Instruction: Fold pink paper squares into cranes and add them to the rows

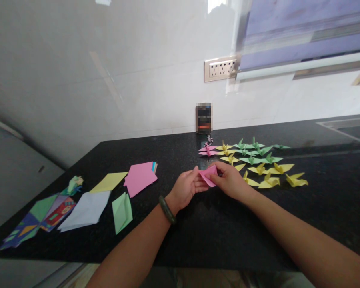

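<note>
Right hand (231, 183) partly hides the pink paper (213, 170) — its folds unclear.

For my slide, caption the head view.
Left hand and right hand hold folded pink paper near paper cranes on a counter.

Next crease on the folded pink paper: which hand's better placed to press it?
Probably the right hand: its thumb lies across the folded pink paper. The left hand has fingers extended behind and below it, so seems better suited to steadying.
</note>
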`<action>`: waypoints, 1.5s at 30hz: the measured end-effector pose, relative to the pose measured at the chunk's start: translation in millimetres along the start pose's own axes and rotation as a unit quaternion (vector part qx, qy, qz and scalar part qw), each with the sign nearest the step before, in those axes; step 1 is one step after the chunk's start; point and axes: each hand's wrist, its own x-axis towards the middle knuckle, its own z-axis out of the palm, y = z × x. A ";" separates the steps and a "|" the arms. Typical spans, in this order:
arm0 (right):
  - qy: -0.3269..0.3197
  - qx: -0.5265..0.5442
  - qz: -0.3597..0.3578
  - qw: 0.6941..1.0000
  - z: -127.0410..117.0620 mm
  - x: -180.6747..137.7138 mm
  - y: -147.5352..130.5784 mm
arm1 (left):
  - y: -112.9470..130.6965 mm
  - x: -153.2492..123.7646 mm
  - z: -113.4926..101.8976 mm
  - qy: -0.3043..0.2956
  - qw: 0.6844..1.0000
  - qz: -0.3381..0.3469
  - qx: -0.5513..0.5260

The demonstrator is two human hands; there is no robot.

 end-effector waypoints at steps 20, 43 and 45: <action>-0.073 0.052 -0.014 0.996 3.6 -8.8 -4.0 | -2.9 2.6 -3.3 -0.023 0.998 0.032 -0.039; 0.038 0.108 0.030 0.993 9.8 -3.0 -2.3 | -9.8 2.2 -2.0 0.075 0.976 0.094 0.180; 0.044 0.106 0.019 0.993 8.5 -2.9 -5.0 | -9.5 1.7 -1.9 0.072 0.974 0.091 0.192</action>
